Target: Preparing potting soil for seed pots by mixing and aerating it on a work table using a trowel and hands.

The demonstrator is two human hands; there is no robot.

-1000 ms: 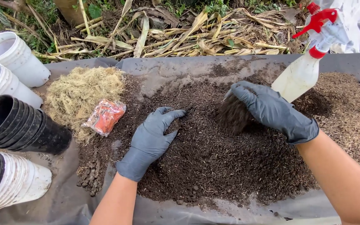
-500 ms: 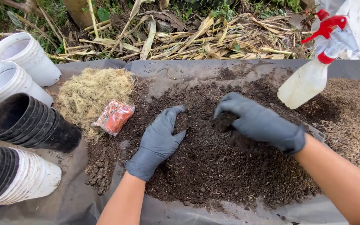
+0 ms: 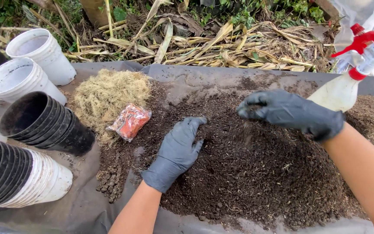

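Observation:
A broad heap of dark soil (image 3: 256,169) lies spread on a grey sheet (image 3: 187,73). My left hand (image 3: 176,151), in a dark glove, rests flat on the soil's left side with fingers apart. My right hand (image 3: 288,110), gloved too, hovers above the heap with the fingers curled around a small pinch of soil, and crumbs fall from it. A white spray bottle (image 3: 340,86) with a red trigger lies just behind my right hand.
A pile of pale dry fibre (image 3: 107,95) and a small orange packet (image 3: 130,122) lie left of the soil. Stacked black pots (image 3: 44,123) and white pots (image 3: 31,63) lie on their sides at the left. Dry leaves and stalks (image 3: 221,41) border the sheet's far edge.
My right hand has lifted off the heap and moved right, dropping soil. My left hand stays flat on the soil. The camera view shifted slightly.

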